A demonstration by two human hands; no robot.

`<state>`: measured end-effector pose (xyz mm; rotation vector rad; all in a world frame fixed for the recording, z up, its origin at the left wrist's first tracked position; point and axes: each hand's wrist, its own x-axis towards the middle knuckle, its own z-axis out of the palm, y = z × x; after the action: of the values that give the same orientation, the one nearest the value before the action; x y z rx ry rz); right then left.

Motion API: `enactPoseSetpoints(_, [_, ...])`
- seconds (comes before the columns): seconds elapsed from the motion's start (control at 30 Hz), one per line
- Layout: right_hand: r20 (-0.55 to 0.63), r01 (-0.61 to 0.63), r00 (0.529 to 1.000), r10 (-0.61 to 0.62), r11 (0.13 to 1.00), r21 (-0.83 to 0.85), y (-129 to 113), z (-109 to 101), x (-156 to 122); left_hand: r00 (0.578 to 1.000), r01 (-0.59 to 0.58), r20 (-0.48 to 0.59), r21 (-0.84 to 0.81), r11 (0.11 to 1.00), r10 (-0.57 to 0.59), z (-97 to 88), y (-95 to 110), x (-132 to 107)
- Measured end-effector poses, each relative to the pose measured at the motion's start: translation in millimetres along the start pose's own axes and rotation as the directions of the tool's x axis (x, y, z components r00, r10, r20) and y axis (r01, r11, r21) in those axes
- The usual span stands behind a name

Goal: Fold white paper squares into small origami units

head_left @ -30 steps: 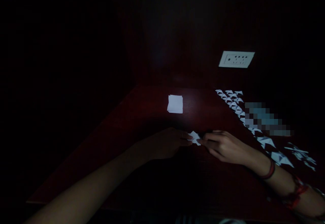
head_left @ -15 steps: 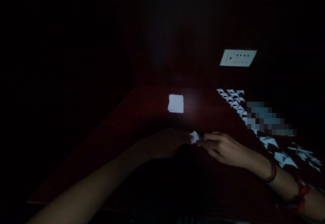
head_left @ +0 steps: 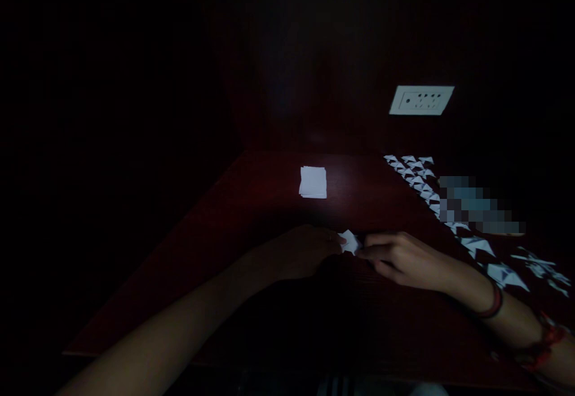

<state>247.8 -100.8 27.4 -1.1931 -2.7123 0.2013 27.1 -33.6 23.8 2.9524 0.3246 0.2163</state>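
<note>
A small piece of folded white paper [head_left: 350, 242] lies low over the dark red table, between my two hands. My left hand [head_left: 309, 251] reaches in from the left, its fingertips closed on the paper's left edge; most of its fingers are in shadow. From the right, my right hand [head_left: 398, 258] pinches the paper's right corner between thumb and forefinger, the other fingers curled. Beyond the hands sits a stack of square white paper sheets [head_left: 313, 182].
Rows of folded white paper pieces [head_left: 422, 186] run along the right side of the table [head_left: 233, 204]. Several narrow paper scraps [head_left: 541, 269] lie at the far right, near a blurred-out object [head_left: 478, 204]. A white wall socket [head_left: 422, 100] is on the back wall.
My right hand has shifted slightly right, and more of the folded paper shows between the hands. The whole view has moved a little.
</note>
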Motion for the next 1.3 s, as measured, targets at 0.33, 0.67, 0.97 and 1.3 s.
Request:
enactPoseSetpoints(0.33, [-0.068,0.022,0.997,-0.025,0.998,-0.052,5.2,6.1,-1.3,1.0,0.006,-0.006,-0.082,0.997,-0.006,-1.2,-5.0,1.5])
enactPoseSetpoints(0.67, [-0.027,-0.003,1.0,0.0,0.997,-0.079,3.8,4.9,0.8,0.999,-0.034,-0.011,-0.058,0.998,0.034,7.6,-9.3,5.2])
enactPoseSetpoints(0.97, [-0.055,0.001,0.998,-0.005,0.998,-0.055,1.7,4.0,0.7,1.0,-0.008,-0.028,-0.025,1.0,0.008,3.1,-4.6,5.5])
enactPoseSetpoints(1.3, [-0.058,0.039,0.997,-0.044,0.995,-0.096,3.0,4.0,2.3,1.0,-0.031,-0.001,0.101,0.994,0.031,4.8,-3.5,6.3])
